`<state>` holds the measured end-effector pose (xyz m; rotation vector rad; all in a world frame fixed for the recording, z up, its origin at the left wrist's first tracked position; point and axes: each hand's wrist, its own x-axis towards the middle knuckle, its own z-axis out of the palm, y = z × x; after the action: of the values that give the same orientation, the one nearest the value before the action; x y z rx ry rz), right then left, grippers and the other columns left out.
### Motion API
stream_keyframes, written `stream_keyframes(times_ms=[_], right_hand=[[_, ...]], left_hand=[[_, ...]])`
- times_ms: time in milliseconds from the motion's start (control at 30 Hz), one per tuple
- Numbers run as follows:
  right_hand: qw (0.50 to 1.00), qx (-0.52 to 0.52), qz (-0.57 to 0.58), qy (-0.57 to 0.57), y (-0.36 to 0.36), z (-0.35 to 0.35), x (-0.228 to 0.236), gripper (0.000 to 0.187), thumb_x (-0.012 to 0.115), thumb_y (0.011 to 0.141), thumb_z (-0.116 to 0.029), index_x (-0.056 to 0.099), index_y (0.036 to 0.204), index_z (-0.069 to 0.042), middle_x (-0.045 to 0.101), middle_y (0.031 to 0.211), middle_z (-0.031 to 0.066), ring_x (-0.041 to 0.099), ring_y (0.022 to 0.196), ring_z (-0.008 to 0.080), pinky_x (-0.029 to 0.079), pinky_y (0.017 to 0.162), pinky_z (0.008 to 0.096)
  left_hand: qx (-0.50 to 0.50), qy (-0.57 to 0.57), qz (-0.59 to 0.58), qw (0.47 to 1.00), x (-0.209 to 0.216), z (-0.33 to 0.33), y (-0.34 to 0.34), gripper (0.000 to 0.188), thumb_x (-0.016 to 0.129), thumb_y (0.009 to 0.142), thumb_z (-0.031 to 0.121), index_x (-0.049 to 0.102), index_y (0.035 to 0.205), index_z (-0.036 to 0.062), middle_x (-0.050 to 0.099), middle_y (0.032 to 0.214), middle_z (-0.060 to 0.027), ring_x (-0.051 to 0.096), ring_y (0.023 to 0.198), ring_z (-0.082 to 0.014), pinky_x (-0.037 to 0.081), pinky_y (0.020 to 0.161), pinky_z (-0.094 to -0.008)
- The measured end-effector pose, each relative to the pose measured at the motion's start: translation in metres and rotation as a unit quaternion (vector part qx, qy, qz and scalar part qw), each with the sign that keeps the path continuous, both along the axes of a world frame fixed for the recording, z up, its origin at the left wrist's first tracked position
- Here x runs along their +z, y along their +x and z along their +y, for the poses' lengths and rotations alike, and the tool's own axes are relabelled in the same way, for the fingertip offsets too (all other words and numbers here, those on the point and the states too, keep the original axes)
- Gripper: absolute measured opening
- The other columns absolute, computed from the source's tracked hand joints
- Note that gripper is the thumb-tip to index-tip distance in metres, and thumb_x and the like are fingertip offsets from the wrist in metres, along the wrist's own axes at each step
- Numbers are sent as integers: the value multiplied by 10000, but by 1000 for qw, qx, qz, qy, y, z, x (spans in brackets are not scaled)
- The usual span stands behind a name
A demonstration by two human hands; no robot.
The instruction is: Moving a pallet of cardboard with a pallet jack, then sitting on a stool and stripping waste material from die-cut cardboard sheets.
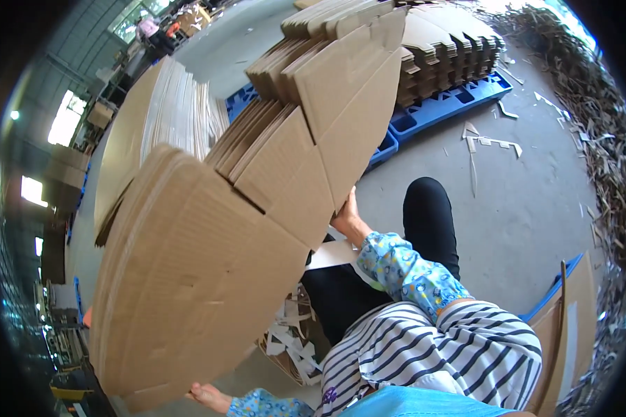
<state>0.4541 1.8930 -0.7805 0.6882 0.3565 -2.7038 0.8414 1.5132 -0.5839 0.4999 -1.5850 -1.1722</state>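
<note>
A thick stack of die-cut cardboard sheets (pixel 209 271), brown with slots and fold lines, stands tilted in front of me and fills the middle of the view. My left hand (pixel 211 398) grips its bottom near edge, fingers curled at the border. Farther up along the right edge, my right hand (pixel 351 221) is closed on the same stack, with part of its fingers hidden behind the board. A white paper strip (pixel 332 254) shows beside the stack, just below my right hand.
Blue pallets (pixel 452 108) carry more stacked cardboard (pixel 459 42) at the back. Another upright pile of sheets (pixel 142 118) stands left. Scraps (pixel 490 142) litter the floor, with a shredded heap (pixel 598 118) at right. Offcuts (pixel 295 347) lie by my legs. A person (pixel 153 33) is far off.
</note>
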Motion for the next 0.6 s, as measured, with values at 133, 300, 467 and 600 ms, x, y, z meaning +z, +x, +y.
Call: stream_keyframes(times_ms=[133, 300, 467, 600], right_hand=[[998, -29, -38, -40, 1, 6, 15, 766, 390, 759, -778, 467, 1269, -212, 475, 1306, 37, 448, 1174, 246, 384, 929, 476], [998, -60, -7, 9, -26, 39, 44, 710, 387, 785, -753, 525, 1211, -202, 555, 1219, 18, 508, 1110, 232, 403, 908, 477], [980, -102, 120, 125, -92, 127, 158, 720, 382, 796, -741, 542, 1209, -173, 576, 1208, 12, 536, 1102, 217, 450, 864, 445], [911, -117, 345, 192, -127, 210, 312, 811, 383, 824, -709, 415, 1322, -70, 515, 1264, 104, 493, 1151, 252, 422, 899, 501]], left_hand=[[-56, 39, 30, 997, -10, -7, -44, 762, 692, 733, 414, 399, 1294, -10, 415, 1333, -127, 401, 1210, -271, 323, 1024, -415], [-133, 108, 35, 985, -26, -14, -92, 791, 673, 738, 456, 384, 1317, 1, 404, 1350, -123, 391, 1226, -281, 322, 1028, -428], [-172, 187, 28, 967, -46, 20, -167, 844, 622, 742, 565, 367, 1347, 35, 398, 1368, -111, 369, 1257, -302, 322, 1031, -472], [-218, 317, 78, 920, -47, 106, -297, 773, 563, 774, 616, 415, 1328, 97, 440, 1335, -85, 427, 1217, -281, 376, 991, -486]])
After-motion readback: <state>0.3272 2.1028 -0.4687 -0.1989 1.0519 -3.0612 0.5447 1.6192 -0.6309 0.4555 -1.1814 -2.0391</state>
